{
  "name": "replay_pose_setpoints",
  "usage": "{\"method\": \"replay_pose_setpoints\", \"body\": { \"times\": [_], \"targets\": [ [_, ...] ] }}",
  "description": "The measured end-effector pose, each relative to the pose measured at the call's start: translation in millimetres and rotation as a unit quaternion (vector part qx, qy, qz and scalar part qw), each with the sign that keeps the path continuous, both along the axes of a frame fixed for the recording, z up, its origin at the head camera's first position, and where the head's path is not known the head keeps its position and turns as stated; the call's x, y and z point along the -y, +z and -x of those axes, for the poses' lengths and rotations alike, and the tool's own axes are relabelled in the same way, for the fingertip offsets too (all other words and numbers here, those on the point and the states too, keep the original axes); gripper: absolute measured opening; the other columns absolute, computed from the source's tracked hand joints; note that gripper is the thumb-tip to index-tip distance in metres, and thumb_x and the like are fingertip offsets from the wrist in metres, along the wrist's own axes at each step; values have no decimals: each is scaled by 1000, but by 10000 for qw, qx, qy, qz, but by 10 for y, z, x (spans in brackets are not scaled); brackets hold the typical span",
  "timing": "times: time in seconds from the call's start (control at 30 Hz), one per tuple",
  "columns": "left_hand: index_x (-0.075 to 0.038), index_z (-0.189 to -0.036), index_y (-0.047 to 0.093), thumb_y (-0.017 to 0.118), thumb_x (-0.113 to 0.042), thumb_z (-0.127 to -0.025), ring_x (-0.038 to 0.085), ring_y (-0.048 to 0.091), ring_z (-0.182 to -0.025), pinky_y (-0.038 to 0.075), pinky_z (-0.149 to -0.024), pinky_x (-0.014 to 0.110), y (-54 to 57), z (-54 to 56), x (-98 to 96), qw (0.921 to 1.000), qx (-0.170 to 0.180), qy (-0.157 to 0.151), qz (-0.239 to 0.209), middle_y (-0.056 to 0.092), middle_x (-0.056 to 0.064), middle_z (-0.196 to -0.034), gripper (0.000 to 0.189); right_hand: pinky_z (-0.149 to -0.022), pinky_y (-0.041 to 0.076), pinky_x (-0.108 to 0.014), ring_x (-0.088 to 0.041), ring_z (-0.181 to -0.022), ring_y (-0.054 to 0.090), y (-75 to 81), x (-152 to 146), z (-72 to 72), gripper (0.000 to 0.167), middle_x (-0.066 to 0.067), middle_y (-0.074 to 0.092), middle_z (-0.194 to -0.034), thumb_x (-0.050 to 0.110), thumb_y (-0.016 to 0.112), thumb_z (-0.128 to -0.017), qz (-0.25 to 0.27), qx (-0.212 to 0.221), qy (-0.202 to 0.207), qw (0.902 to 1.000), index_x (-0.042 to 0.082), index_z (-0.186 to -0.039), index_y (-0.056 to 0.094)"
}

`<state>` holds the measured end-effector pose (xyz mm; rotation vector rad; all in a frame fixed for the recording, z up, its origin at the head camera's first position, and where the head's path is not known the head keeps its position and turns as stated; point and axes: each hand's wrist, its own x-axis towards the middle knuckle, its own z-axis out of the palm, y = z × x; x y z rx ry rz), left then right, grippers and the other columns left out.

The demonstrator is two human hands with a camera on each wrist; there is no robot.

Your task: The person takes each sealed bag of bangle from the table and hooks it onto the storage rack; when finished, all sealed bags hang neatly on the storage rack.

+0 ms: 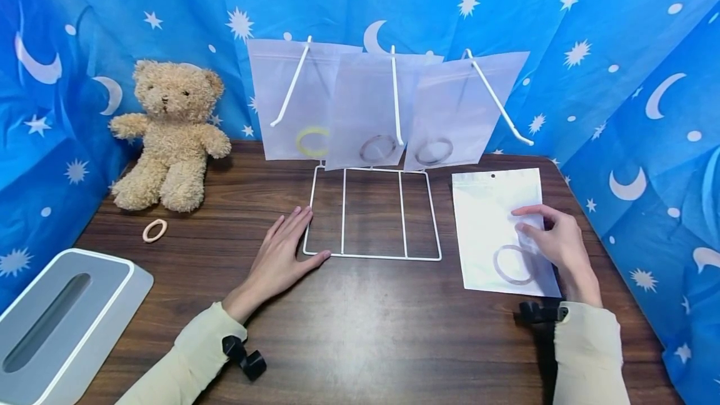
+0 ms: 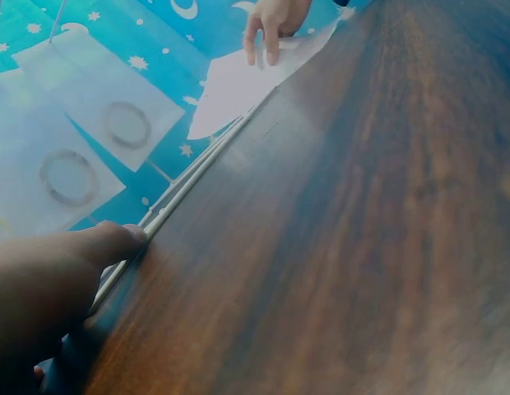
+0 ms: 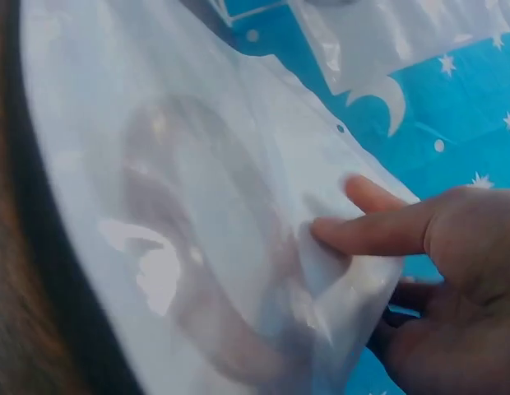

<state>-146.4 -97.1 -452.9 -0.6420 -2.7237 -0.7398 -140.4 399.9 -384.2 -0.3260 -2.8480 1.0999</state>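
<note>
My left hand lies flat beside a white wire display rack, its fingers at the left bar and its thumb on the front bar. Three frosted bags hang from the rack's prongs: a left bag with a yellow ring, a middle bag and a right bag with darker rings. On the table at right is another white zip bag with a pale ring inside. Over its right side is my right hand, thumb and index fingertips apart and touching its face.
A teddy bear sits at the back left. In front of it lies a small pale pink ring. At the left edge stands a grey and white tissue box. A blue starry curtain surrounds the dark wooden table.
</note>
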Motion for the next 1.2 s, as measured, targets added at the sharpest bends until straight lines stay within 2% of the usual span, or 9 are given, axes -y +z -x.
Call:
{"method": "replay_pose_setpoints", "body": {
  "times": [0.1,0.2,0.3,0.43,0.57,0.67,0.77,0.97,1.2],
  "targets": [
    [-2,-148,41,65,-61,-86,26,29,-143,16,-116,47,4,-1,-2,10000,-5,-6,-11,39,10,-153,89,-74,40,-39,-39,-118,43,19,-30,-31,37,-24,52,-137,27,61,-98,222,226,156,9994,7,-129,64],
    [-2,-147,41,65,-60,-85,26,29,-143,16,-116,47,5,-6,-3,10000,-12,-2,-16,40,10,-152,89,-65,34,-34,-36,-112,44,42,-64,-55,43,-26,48,-140,32,62,-97,281,402,138,9987,6,-131,63],
    [-2,-147,42,65,-60,-86,26,29,-143,17,-116,47,8,-10,-12,10000,-6,-9,-23,40,10,-152,88,-59,33,-32,-34,-89,48,93,-145,-103,51,-28,55,-126,41,63,-95,199,546,48,9983,8,-133,62],
    [-2,-147,42,65,-61,-85,26,29,-143,17,-116,48,4,-13,-20,10000,-49,-24,-44,40,10,-152,89,-65,35,-38,-35,-93,46,239,-255,-199,63,-26,54,-121,54,63,-90,230,571,-262,9978,10,-134,61],
    [-1,-147,42,66,-60,-85,26,29,-143,17,-116,48,-1,-12,-17,9999,-81,-35,-60,40,11,-152,89,-70,32,-38,-27,-109,41,470,-286,-306,62,-4,64,-119,56,69,-84,492,275,-636,9964,14,-130,66],
    [-1,-147,42,67,-59,-85,27,29,-143,17,-116,48,0,-6,-13,9999,-88,-31,-60,40,11,-152,88,-69,33,-34,-16,-99,43,682,-220,-401,58,20,65,-92,53,74,-81,588,-19,-872,9945,14,-125,70],
    [-1,-147,42,67,-58,-85,28,29,-143,18,-116,48,4,0,-6,9999,-85,-35,-46,40,11,-152,88,-71,38,-32,-8,-96,48,899,-105,-527,55,33,60,-83,48,74,-83,392,-355,-869,9948,9,-122,70],
    [-1,-147,42,66,-59,-86,27,30,-143,18,-116,47,7,-1,-4,10000,-62,-36,-54,40,10,-152,88,-46,27,-32,-15,-54,39,1199,122,-804,28,10,65,-70,20,75,-88,-277,-1468,273,9884,2,-110,73],
    [-1,-146,43,66,-59,-85,27,30,-142,18,-116,47,2,-6,-2,9999,-103,-36,-51,41,10,-152,88,-39,26,-28,-11,-45,34,1358,455,-946,31,-3,72,-89,-15,73,-79,273,-2097,1803,9606,-4,-108,72]
  ]
}}
